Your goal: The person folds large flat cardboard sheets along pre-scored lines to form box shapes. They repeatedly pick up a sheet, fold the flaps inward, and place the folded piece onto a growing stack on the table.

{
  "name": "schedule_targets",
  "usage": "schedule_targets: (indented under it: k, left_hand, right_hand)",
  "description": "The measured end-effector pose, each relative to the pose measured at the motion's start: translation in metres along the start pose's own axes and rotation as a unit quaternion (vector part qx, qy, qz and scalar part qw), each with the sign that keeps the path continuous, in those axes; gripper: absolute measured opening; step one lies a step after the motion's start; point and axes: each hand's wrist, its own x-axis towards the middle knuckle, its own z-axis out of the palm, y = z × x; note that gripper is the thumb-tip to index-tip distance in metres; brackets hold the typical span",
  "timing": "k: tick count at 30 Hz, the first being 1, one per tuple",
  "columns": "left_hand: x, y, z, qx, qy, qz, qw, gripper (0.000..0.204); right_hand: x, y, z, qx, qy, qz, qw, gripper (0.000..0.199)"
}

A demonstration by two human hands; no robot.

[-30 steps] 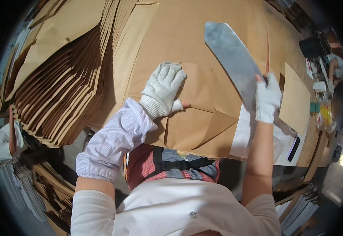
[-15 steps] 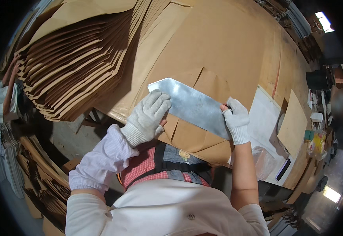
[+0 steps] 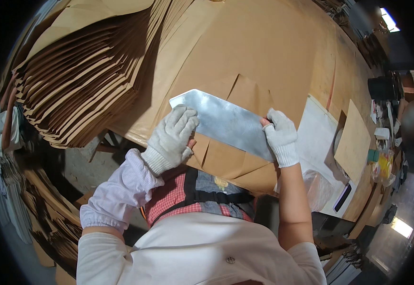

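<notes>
A flat, shiny metal plate with angled corners lies across a folded brown paper sheet at the near edge of the table. My left hand, in a white knit glove, has its fingers over the plate's left end, with the bare thumb tip lower down by the paper. At the other end my right hand, gloved the same way, is closed on the plate's right edge, its bare thumb tip showing on top. Creased flaps of the paper stick out above and below the plate.
A thick fanned stack of brown paper hangs over the table's left side. To the right lie a white sheet, a tan board piece, a clear plastic bag and a dark phone-like object. More folded paper is stacked at lower left.
The view has shifted a little, so the plate, both hands and the paper stack appear slightly farther left and up. Both hands keep the same hold.
</notes>
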Motion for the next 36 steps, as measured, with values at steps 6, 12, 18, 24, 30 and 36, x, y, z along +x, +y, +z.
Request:
schedule_targets:
  k: [6,12,18,24,30,36]
  left_hand:
    - [0.015,0.007,0.004,0.017,-0.020,0.006,1.000,0.059]
    - [0.000,0.004,0.016,0.086,-0.027,-0.002,0.996,0.060]
    - [0.003,0.010,0.013,0.126,-0.059,-0.002,0.990,0.065]
    - [0.007,0.018,0.000,0.120,-0.080,-0.011,0.989,0.065]
    - [0.018,0.013,-0.015,0.097,-0.138,0.012,0.986,0.073]
    - [0.026,-0.007,0.004,0.182,-0.068,0.155,0.969,0.050]
  right_hand:
    - [-0.004,0.011,0.009,-0.030,0.096,-0.070,0.992,0.011]
    - [-0.024,-0.029,0.016,-0.095,0.040,-0.185,0.977,0.065]
    - [-0.032,-0.023,0.019,-0.078,0.049,-0.165,0.982,0.070]
    - [-0.032,-0.027,0.018,-0.085,0.018,-0.148,0.985,0.069]
    - [-0.033,-0.019,0.018,0.061,0.104,-0.146,0.982,0.041]
    - [-0.048,0.025,0.018,0.149,0.085,-0.193,0.966,0.022]
